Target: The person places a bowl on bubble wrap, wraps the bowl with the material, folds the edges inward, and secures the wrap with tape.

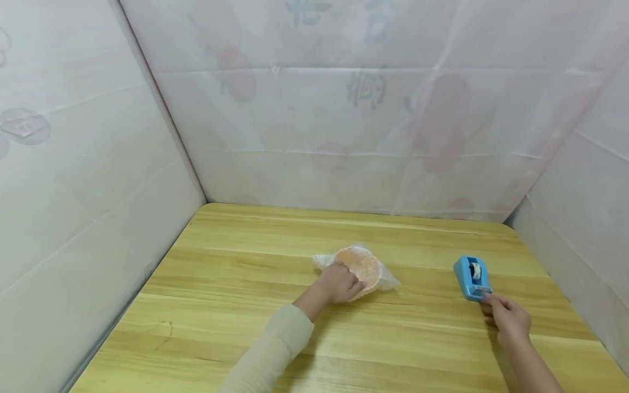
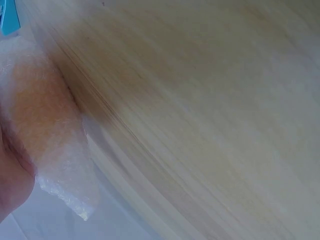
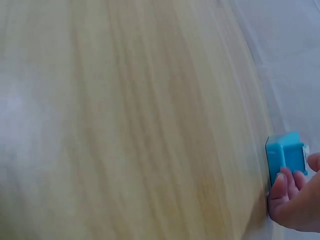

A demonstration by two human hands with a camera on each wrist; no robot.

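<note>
"What's under the left grip [image 1: 338, 282]?"
"Crinkly, shiny plastic wrap [image 1: 388, 279]. At the right grip [image 1: 509, 317], a smooth plastic tape dispenser [image 1: 465, 279]."
"And below both?"
"A wood-grained surface [image 1: 413, 344], faintly glossy."

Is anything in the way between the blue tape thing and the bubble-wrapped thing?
Nothing visible stands between the blue tape dispenser and the bubble-wrapped orange dish, just bare wooden tabletop. The left hand is on the dish, though, and covers part of it.

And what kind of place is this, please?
Perhaps a small screened-off work booth: pale printed sheets stand around three sides of a wooden table that holds a blue tape dispenser.
</note>
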